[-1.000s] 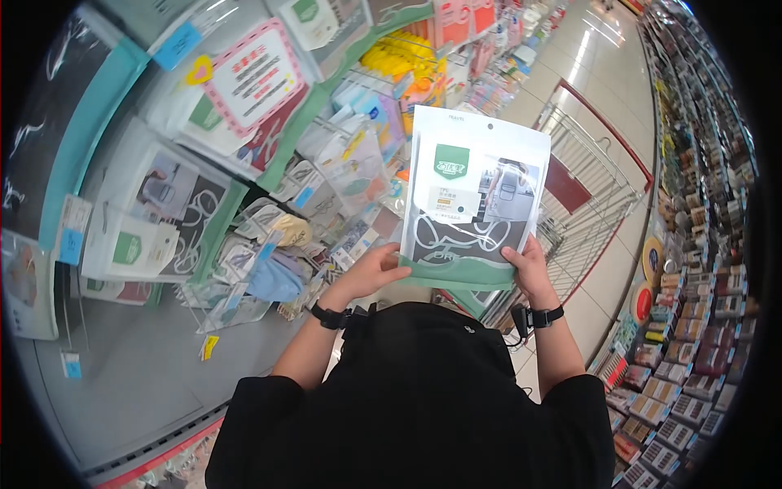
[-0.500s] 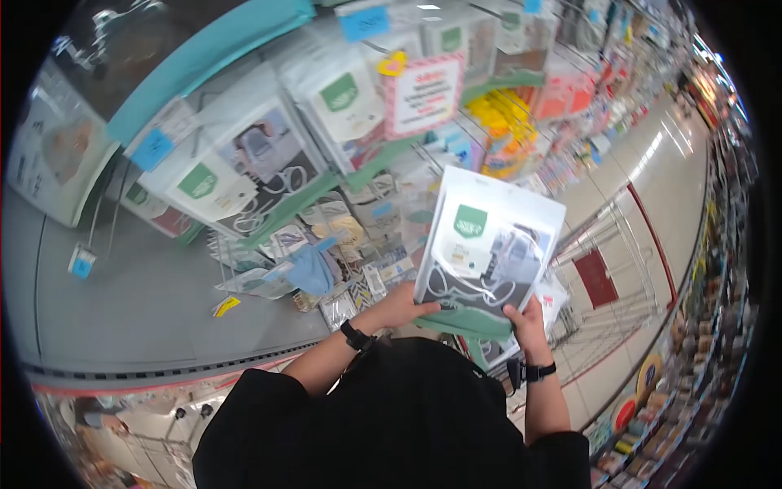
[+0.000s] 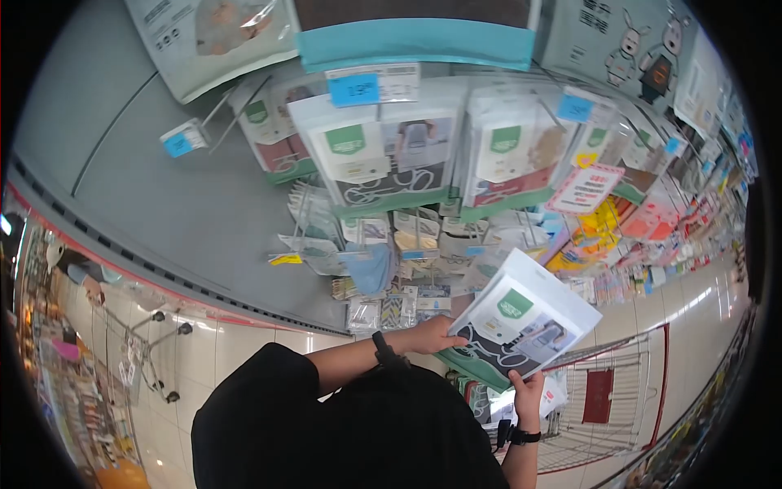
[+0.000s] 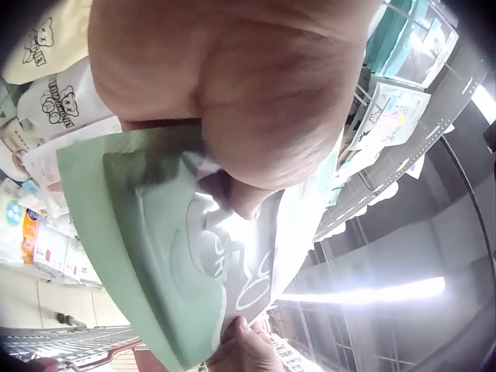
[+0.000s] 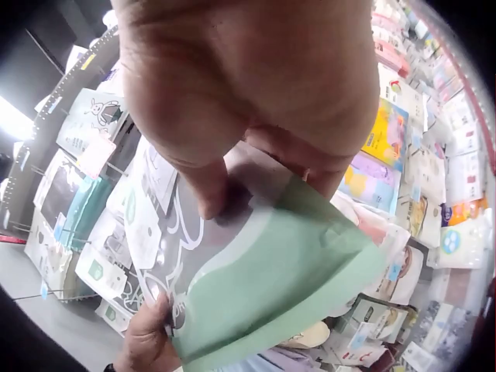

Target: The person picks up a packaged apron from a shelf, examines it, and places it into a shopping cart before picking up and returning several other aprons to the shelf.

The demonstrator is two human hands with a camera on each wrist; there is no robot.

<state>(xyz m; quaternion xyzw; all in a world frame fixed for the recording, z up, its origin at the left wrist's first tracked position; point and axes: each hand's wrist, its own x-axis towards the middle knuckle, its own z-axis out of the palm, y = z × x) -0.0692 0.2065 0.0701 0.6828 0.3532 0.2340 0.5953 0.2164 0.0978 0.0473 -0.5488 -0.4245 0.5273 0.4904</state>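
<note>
Both hands hold a flat apron pouch [image 3: 525, 322], white on top, dark in the middle with white cords showing, and green along its bottom edge. In the head view it leans to the right, in front of the lower shelf goods. My left hand [image 3: 433, 335] grips its lower left side, thumb on the front. The right hand [image 3: 528, 393] pinches the lower right edge, thumb on the front too. In the left wrist view the green bottom [image 4: 147, 240] faces the camera. The right wrist view shows my right thumb [image 5: 208, 190] pressed on the dark part; the fingers behind are mostly hidden.
Similar pouches [image 3: 383, 159] hang on shelf hooks ahead, with price tags [image 3: 355, 88] above. Smaller packs [image 3: 371, 269] hang below. A wire shopping cart [image 3: 623, 399] stands to the right, with packages [image 3: 481, 398] at its near end. Another cart [image 3: 142, 346] and a person [image 3: 81, 277] are at far left.
The head view has turned left toward the hanging pouches. The held pouch has gone from nearly upright to tilted right and sits lower in view. Both hands keep their hold.
</note>
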